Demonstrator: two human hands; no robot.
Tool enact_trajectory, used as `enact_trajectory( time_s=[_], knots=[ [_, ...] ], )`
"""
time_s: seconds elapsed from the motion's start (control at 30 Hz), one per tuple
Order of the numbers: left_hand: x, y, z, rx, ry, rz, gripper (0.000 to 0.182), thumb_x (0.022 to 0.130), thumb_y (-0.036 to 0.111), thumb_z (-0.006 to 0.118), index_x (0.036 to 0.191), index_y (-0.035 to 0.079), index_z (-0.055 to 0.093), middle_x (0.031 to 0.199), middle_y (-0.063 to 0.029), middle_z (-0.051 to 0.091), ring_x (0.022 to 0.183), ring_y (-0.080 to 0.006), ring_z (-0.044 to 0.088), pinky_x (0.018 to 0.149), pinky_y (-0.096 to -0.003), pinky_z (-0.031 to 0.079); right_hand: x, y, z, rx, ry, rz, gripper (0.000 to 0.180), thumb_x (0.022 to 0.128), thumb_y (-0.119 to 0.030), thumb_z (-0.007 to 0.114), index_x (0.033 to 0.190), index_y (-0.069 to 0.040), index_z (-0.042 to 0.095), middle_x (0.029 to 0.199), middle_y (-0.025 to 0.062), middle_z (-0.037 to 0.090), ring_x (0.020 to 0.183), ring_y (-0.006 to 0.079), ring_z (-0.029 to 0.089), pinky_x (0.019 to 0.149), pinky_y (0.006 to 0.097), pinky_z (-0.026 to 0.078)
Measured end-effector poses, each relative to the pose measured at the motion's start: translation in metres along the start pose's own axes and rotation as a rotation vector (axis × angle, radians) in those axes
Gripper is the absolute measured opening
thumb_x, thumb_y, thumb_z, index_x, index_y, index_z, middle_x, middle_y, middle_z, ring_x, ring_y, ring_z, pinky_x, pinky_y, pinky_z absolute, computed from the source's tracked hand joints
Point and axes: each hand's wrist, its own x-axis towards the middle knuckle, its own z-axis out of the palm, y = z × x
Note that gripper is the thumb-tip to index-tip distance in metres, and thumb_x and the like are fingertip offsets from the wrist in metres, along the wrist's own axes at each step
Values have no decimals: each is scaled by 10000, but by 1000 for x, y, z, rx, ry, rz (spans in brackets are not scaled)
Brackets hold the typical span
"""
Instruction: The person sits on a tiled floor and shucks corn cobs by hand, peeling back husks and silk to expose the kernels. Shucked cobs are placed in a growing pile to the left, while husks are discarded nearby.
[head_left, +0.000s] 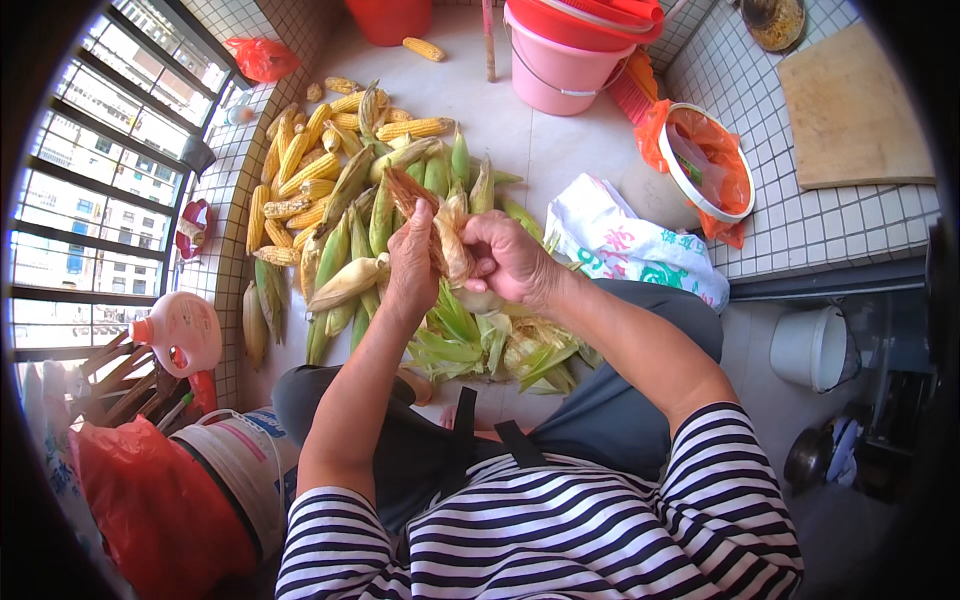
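Between my hands is an ear of corn in a dry brown husk (409, 189). My left hand (413, 259) grips the ear with the thumb up along it. The fingers of my right hand (510, 255) pinch a pale, papery flap of the husk (452, 238) on the ear's right side. Whether kernels show beneath is hidden. Below and beyond my hands lies a heap of unhusked corn ears (360, 247), green and straw-coloured. Bare yellow cobs (300, 172) are piled to its left. Stripped husks and silk (517, 349) lie between my knees.
A white printed sack (630, 236) lies to the right, beside a bin lined with an orange bag (739, 206). Pink and red buckets (562, 75) stand ahead. At left are a pink detergent jug (184, 334), a red plastic bag (157, 502) and a white pail (240, 450).
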Motion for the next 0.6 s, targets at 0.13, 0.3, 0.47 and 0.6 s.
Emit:
enact_trajectory(
  time_s=[0.13,0.3,0.47,0.6],
  knots=[
    [26,11,-26,-96,412,-28,617,810,520,657,1059,-32,540,909,-115,612,769,-205,609,680,-366,541,-24,15,20,-669,-526,1,243,815,-117,477,589,-31,496,522,7,471,396,78,384,400,248,350],
    [40,45,-62,-192,491,186,513,826,432,679,1057,-9,554,941,-90,612,797,-214,607,739,-383,543,-55,43,20,-1914,-607,-95,225,628,-202,520,554,-3,593,527,160,556,526,368,571,541,453,458],
    [26,46,-52,76,344,194,363,843,360,686,1013,49,607,858,-30,618,732,-132,582,664,-295,516,-41,28,-7,-1921,-553,250,253,647,-222,536,674,12,628,614,183,597,609,373,605,599,454,482],
    [5,33,-21,395,218,321,309,799,295,746,916,35,627,786,1,611,673,-76,539,605,-243,457,-28,-3,-12,-1877,-182,256,298,760,-271,549,756,17,627,719,194,626,691,335,630,656,443,487]
  ],
)
